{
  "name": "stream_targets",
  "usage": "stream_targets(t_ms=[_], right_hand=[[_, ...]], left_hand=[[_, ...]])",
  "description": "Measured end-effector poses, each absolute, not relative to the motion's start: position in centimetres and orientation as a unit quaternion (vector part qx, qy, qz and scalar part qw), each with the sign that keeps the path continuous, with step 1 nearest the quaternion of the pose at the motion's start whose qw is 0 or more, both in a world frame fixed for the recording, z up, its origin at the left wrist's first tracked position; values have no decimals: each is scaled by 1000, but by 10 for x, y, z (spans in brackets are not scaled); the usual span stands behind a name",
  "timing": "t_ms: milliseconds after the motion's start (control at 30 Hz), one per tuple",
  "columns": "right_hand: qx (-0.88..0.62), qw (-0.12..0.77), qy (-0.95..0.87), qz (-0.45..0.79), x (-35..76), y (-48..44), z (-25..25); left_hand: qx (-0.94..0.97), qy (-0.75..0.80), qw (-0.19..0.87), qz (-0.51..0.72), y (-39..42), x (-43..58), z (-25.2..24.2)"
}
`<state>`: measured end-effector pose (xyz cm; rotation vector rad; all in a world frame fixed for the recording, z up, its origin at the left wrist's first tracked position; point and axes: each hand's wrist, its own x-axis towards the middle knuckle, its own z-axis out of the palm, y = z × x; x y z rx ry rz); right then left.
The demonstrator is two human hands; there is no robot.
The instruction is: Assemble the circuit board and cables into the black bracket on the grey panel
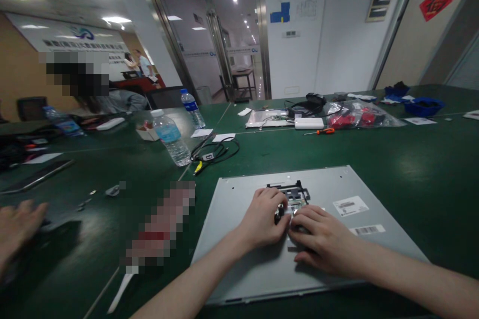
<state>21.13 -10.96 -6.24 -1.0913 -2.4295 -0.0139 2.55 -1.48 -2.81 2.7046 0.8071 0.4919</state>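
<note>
A grey metal panel [262, 259] lies flat on the green table in front of me, with a black bracket [294, 192] and two white barcode labels [351, 205] on its top. My left hand [262, 217] rests on the panel with its fingers curled around a small dark part [279, 212] just below the bracket. My right hand [322, 239] lies beside it, fingers bent and pressed onto the panel, fingertips meeting those of the left hand. What the right fingers hold, if anything, is hidden.
Two water bottles [172, 139] and a black cable [215, 152] stand behind the panel. Farther back lie a tray [267, 118], a white box [309, 123], an orange screwdriver [324, 131], and a plastic bag [359, 117]. Another person's hand [17, 227] rests at the left.
</note>
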Motion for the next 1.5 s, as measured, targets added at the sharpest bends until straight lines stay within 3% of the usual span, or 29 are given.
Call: stream_targets(t_ms=[500,800,1500], right_hand=[[-339,242,-909,-16,211,-110,-64],[-396,283,-873,-21,210,-110,-57],[-443,250,-861,5,211,-112,-52]], left_hand=[[933,284,140,171,-16,27,-26],[935,279,140,169,-15,25,-27],[942,264,145,151,-16,23,-23]])
